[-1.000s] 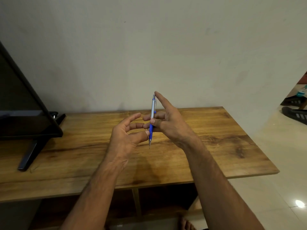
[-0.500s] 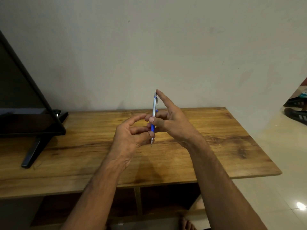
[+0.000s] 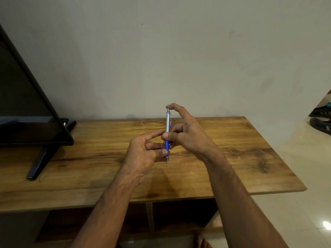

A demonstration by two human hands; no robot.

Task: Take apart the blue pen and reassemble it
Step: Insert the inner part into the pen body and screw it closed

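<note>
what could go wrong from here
The pen is pinched upright by the left hand and right hand, above the table; once it separates, small parts may drop and roll off. The right index finger sits at its top end; pressing could upset the grip.

1. My left forearm [image 3: 111, 199] enters from lower left and slants up toward the centre, palm turned inward.
2. My left hand [image 3: 143, 154] pinches the lower part of the blue pen [image 3: 167, 126] between thumb and curled fingers, with the index finger stretched toward the barrel.
3. My right forearm [image 3: 238, 199] enters from lower right, angled up and left.
4. My right hand [image 3: 188, 138] pinches the mid-barrel, with the index fingertip arched onto the top end.
</note>
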